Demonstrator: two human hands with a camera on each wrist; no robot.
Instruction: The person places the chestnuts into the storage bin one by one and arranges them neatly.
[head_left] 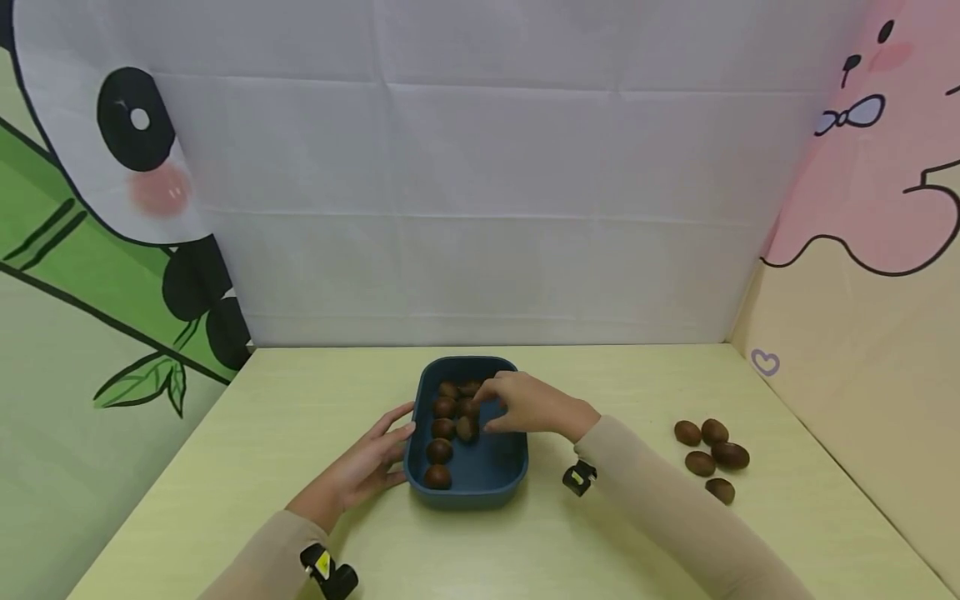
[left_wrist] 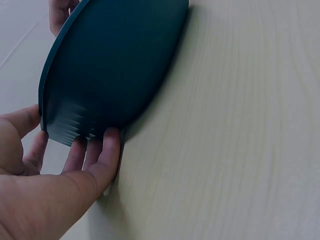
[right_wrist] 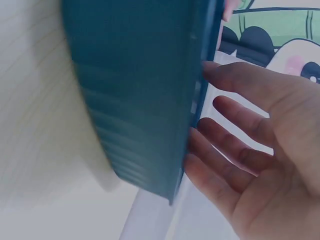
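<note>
One tray (head_left: 491,468), two hands and thirteen visible nuts: eight nuts in the tray (head_left: 439,451), five loose nuts (head_left: 731,455) on the table (head_left: 465,558), well to the right. Your left hand (head_left: 367,468) has its fingers extended and its fingertips against the tray's left outer wall. Your right hand (head_left: 536,407) reaches over the right rim, fingers loosely bent, thumb and index apart with nothing visible between them; the index fingertip lies just beside the upper nuts, and you cannot tell whether it touches one. The tray is dark blue, deep-walled and round-cornered, its outer ends ribbed. The nuts are glossy, brown and rounded, some with paler patches; those inside form two columns at the left.
</note>
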